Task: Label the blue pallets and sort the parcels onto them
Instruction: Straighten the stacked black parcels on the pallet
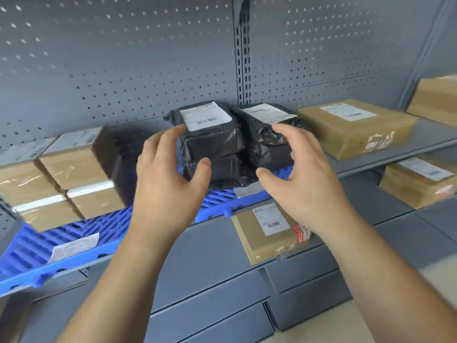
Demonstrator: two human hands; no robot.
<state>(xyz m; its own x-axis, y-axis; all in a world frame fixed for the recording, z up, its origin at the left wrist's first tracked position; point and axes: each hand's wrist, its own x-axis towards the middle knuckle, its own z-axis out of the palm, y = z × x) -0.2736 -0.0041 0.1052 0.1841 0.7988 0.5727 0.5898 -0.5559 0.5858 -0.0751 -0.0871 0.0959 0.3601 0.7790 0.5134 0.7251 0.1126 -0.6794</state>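
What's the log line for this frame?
left hand: open, beside black parcels | right hand: open, beside them | black parcels: stacked on blue pallet | label: on pallet front

Bright, even, cool light falls from above, leaving only soft shadows under the stacks. Glare streaks the clear tape on the brown boxes (61, 174), and the black parcels (212, 142) show a dull sheen. The wide lens bends the shelf (395, 154), and the frame's edges smear with motion blur.

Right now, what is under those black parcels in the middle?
A blue pallet lies under the black parcels, a paper label near its front edge. The pallet's surface beneath them is covered.
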